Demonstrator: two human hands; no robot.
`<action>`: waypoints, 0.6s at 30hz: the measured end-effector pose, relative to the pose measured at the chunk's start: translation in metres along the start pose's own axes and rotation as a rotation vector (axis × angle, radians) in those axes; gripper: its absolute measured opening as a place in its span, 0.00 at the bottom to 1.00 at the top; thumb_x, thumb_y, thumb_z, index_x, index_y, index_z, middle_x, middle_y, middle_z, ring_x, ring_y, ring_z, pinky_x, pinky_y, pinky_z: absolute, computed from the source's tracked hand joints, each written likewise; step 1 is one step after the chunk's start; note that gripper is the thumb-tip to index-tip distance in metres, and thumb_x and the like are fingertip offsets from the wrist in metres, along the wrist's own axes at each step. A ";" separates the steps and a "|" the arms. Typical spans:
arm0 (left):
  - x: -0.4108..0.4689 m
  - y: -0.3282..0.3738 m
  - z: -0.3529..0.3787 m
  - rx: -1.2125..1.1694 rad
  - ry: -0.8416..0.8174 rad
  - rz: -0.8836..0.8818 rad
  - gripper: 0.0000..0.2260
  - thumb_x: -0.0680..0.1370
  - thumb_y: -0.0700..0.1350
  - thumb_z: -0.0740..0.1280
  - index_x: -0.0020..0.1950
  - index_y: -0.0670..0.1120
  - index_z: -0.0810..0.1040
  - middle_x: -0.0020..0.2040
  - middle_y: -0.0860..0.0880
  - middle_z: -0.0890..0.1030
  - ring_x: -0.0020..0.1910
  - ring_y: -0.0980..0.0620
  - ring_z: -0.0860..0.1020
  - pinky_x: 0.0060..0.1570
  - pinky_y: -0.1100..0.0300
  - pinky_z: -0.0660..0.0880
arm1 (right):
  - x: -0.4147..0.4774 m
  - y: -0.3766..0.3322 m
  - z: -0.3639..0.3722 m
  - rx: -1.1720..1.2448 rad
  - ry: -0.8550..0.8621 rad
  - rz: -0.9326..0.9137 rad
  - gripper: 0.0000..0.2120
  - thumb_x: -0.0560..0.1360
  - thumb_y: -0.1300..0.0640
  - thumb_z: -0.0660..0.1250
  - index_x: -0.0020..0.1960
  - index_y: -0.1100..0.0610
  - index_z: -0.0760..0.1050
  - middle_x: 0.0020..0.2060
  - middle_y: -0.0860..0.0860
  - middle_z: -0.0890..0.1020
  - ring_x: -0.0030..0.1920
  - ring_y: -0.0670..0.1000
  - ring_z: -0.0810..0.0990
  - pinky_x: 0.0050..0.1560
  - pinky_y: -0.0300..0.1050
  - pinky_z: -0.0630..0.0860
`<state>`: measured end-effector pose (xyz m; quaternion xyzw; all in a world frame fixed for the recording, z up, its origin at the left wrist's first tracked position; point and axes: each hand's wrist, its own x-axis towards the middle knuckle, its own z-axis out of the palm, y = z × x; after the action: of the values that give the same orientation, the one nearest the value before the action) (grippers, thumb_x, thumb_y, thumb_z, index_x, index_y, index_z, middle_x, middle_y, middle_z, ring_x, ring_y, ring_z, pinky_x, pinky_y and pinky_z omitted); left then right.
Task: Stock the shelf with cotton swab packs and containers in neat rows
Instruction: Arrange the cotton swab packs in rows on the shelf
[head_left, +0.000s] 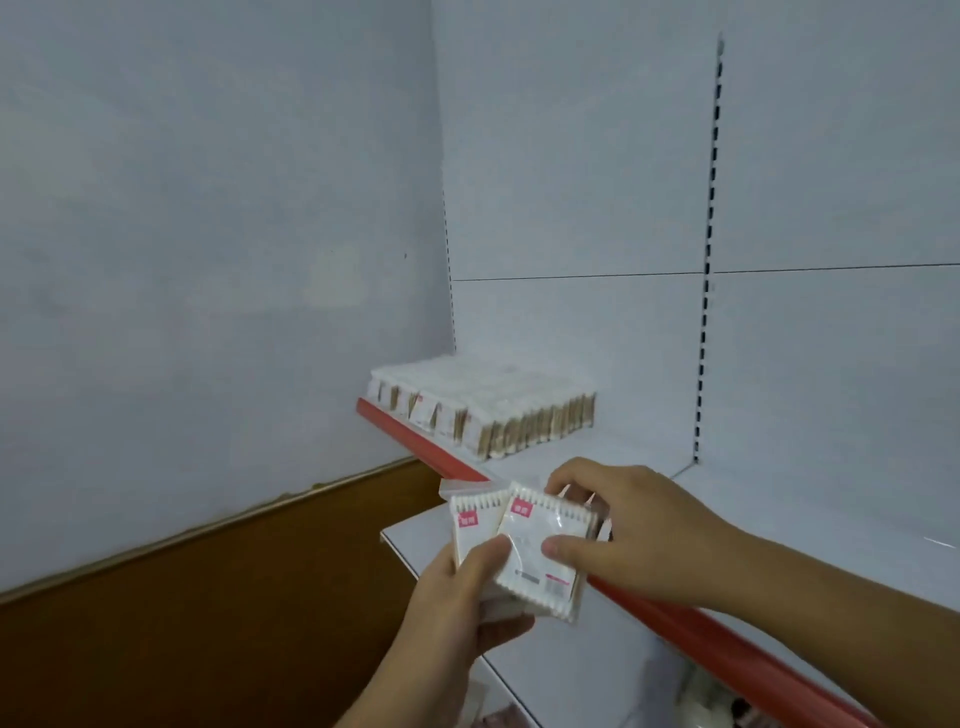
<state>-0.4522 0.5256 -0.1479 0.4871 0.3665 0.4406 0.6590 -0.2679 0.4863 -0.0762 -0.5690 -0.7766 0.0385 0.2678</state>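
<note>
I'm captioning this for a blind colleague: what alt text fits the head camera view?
The left hand grips a stack of cotton swab packs from below while the right hand pinches the front pack, before a white shelf. Stocked packs stand in rows at the shelf's far left end, behind its red edge strip.

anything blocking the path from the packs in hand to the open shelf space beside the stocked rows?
Nothing visible. The held packs, gripped by the left hand and right hand, are at the front edge. Bare shelf runs unobstructed from there to the stocked rows in the back left corner.
</note>
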 end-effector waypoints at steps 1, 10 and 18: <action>0.018 0.004 -0.013 0.019 0.013 0.001 0.18 0.74 0.56 0.68 0.62 0.51 0.76 0.51 0.48 0.85 0.49 0.46 0.84 0.45 0.52 0.81 | 0.024 0.007 0.012 0.068 -0.021 0.035 0.16 0.66 0.38 0.68 0.50 0.39 0.68 0.44 0.39 0.80 0.40 0.39 0.79 0.36 0.35 0.74; 0.160 0.033 -0.150 -0.085 0.289 0.059 0.09 0.77 0.46 0.67 0.56 0.47 0.77 0.46 0.43 0.85 0.45 0.42 0.84 0.36 0.52 0.80 | 0.203 0.060 0.072 0.074 0.075 0.151 0.16 0.71 0.49 0.72 0.51 0.41 0.67 0.45 0.37 0.74 0.39 0.38 0.76 0.33 0.29 0.72; 0.303 0.045 -0.195 -0.070 0.015 0.133 0.14 0.75 0.48 0.66 0.60 0.48 0.77 0.50 0.45 0.85 0.48 0.44 0.84 0.39 0.53 0.80 | 0.288 0.090 0.128 -0.442 0.306 0.118 0.17 0.70 0.47 0.72 0.55 0.52 0.77 0.47 0.47 0.80 0.50 0.52 0.76 0.45 0.45 0.71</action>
<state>-0.5364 0.8780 -0.1707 0.4837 0.3226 0.4993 0.6423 -0.3090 0.8094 -0.1116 -0.6571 -0.6821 -0.2028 0.2487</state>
